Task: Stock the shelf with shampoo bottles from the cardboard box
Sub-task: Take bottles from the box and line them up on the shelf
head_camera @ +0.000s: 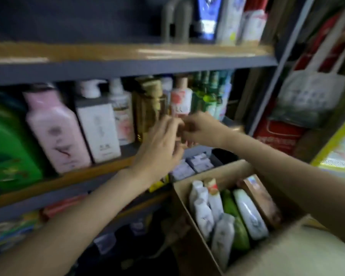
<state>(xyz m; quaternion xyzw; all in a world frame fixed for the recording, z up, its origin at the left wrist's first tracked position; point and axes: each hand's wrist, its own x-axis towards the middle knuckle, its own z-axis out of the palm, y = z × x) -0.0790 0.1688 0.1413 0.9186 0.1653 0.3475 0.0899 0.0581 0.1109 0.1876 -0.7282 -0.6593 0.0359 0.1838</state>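
Shelf: grey metal shelf unit with wooden boards [100,168]; the middle board carries a row of upright bottles.
Row, left to right: large green plastic jug [10,148], pink square-shouldered bottle [56,134], white boxed pump bottle [99,128], white pump bottle with floral label [123,114], amber clear bottle with gold cap [149,108], small white bottle with red label and tan cap [180,100], cluster of green slim bottles [209,94].
Left hand: left hand [159,144] is raised at the shelf front, fingers spread and loosely bent, just before the amber clear bottle; motion blur hides whether it touches the bottle. No object seen in its grasp.
Right hand: right hand [201,128] is at the same spot, fingers curled inward beside the left fingertips, below the small white bottle. Blur prevents telling whether it grips anything.
Task stock: open brown cardboard box [189,198] sits at lower right, below the right forearm. Inside lie white shampoo bottles [203,214], a green shampoo bottle [237,228] and a pale grey-green bottle [249,214], all on their sides or tilted, packed touching.
Upper board: blue-and-white tube [207,18] and white packages [230,20] at the right end.
Right of shelf: white cloth bag with print [311,92], hanging.
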